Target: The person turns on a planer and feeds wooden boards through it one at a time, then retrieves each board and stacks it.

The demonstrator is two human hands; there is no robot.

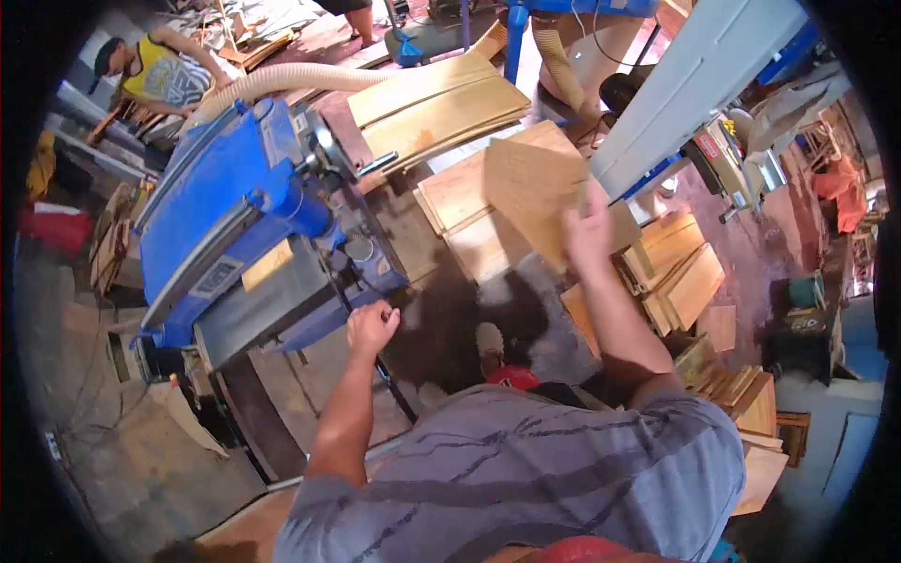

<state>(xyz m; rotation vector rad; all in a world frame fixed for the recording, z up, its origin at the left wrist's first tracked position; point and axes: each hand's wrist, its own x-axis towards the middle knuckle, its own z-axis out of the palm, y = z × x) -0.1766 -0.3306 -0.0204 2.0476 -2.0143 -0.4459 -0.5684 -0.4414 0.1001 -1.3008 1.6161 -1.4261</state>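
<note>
My right hand grips the right edge of a flat wooden board, which is tilted above a stack of pale boards. My left hand is closed, with its fingers curled, beside the near edge of the blue machine. Whether anything small is inside those fingers cannot be made out. A piece of light wood lies on the machine's grey bed, partly under the blue housing.
Another board stack lies beyond the machine, near a ribbed hose. More boards are piled at the right. A long white panel slants at the upper right. Another person bends at the upper left.
</note>
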